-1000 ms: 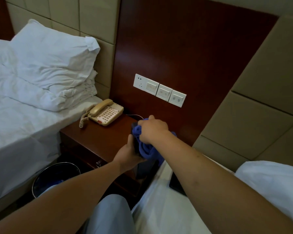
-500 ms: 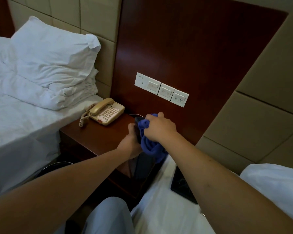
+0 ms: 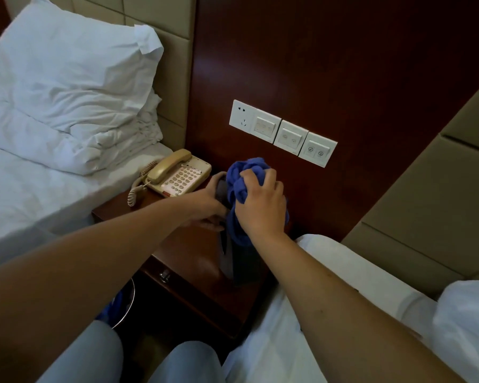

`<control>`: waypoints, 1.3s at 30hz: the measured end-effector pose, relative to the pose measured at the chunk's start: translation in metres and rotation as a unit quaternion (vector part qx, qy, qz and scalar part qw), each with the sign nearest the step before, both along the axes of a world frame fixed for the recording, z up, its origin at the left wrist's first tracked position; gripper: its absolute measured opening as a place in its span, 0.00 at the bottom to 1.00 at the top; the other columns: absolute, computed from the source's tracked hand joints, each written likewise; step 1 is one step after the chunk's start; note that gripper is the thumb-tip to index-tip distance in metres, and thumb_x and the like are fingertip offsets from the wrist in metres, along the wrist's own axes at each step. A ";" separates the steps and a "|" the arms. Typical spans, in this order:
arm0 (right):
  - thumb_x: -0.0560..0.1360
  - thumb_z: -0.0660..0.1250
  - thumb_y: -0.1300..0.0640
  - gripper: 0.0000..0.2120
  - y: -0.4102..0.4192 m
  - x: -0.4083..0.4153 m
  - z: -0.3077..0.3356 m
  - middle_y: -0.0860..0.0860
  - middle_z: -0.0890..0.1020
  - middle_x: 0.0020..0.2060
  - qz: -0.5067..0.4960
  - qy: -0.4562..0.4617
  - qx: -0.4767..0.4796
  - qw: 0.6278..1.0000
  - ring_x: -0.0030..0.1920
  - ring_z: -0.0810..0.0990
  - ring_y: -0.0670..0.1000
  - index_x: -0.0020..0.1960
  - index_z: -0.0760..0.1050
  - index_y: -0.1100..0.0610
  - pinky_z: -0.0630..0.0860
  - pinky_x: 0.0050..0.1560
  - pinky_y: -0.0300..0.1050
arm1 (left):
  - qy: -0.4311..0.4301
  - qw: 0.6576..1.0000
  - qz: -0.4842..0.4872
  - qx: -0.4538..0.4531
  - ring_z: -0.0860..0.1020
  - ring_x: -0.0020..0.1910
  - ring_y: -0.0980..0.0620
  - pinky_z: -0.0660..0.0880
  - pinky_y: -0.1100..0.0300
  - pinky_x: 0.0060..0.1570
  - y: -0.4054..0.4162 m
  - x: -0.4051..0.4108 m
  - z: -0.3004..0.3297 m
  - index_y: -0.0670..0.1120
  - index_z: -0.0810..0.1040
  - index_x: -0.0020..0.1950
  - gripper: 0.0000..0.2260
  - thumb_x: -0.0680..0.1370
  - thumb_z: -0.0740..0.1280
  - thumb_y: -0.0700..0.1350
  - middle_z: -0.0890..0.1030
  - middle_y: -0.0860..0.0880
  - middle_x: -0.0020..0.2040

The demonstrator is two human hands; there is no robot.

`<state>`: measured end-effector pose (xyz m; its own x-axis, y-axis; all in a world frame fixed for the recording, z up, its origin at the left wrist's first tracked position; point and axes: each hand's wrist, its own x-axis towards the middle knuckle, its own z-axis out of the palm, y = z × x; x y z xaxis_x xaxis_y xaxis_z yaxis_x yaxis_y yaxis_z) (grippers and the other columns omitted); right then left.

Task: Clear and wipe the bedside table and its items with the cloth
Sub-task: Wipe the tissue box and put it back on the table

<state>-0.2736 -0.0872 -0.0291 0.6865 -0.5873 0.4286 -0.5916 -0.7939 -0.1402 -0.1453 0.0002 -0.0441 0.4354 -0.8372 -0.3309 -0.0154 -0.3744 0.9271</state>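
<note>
Head view is showing the two beds (image 3: 39,189) flanking the bedside tabletop (image 3: 183,261), with the telephone (image 3: 174,175) sitting at its rear left corner. You are steadying a dark upright item (image 3: 230,258), standing on the tabletop near its right side; what it is cannot be told. Your left hand (image 3: 208,205) is gripping its upper edge, fingers (image 3: 215,179) curled around it. Your right hand (image 3: 263,208) is clenching the bunched blue cloth (image 3: 242,175) against its top. The cloth is looking soft and light; keep gripping it bunched. The item is appearing stiff and thin, so hold it by the edges.
</note>
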 end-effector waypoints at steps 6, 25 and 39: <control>0.73 0.68 0.52 0.24 0.006 -0.029 -0.069 0.56 0.70 0.62 0.008 0.032 0.051 0.998 0.53 0.74 0.61 0.68 0.69 0.47 0.76 0.49 0.56 | 0.083 0.994 0.065 -0.002 0.83 0.54 0.43 0.84 0.48 0.47 0.005 0.028 -0.016 0.73 0.55 0.73 0.51 0.71 0.76 0.30 0.74 0.48 0.59; 0.76 0.65 0.48 0.22 0.025 0.001 -0.014 0.54 0.67 0.65 0.030 -0.019 0.075 0.997 0.59 0.72 0.60 0.69 0.67 0.44 0.75 0.58 0.58 | 0.088 0.979 0.178 -0.042 0.79 0.54 0.45 0.81 0.47 0.45 0.032 -0.028 -0.004 0.71 0.57 0.70 0.22 0.79 0.56 0.72 0.72 0.49 0.64; 0.71 0.70 0.50 0.20 0.018 -0.026 -0.093 0.56 0.74 0.59 0.027 0.014 0.013 0.999 0.53 0.76 0.61 0.62 0.74 0.47 0.75 0.52 0.57 | 0.141 0.952 0.271 -0.033 0.80 0.60 0.38 0.81 0.50 0.45 0.030 0.019 -0.040 0.66 0.42 0.80 0.33 0.82 0.59 0.65 0.68 0.44 0.77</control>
